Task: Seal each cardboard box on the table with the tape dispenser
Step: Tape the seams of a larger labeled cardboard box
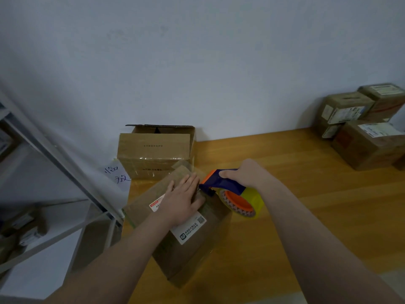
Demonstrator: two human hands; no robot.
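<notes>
The left hand (183, 201) lies flat, fingers straight, on top of the cardboard box (197, 255), near the left edge of the wooden table (306, 194). The right hand (245, 174) clenches the tape dispenser (228, 189), its nose just beside the left fingertips. An open box (155, 150) stands at 12 o'clock against the wall (197, 62), stacked boxes (361, 128) at 2 o'clock, and a shelf frame (54, 154) at 9 o'clock. Open surface extends from 3 to 5 o'clock.

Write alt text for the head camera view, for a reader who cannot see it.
A person's left hand presses flat on a cardboard box while the right hand holds a tape dispenser at its top. A second box stands behind it.
</notes>
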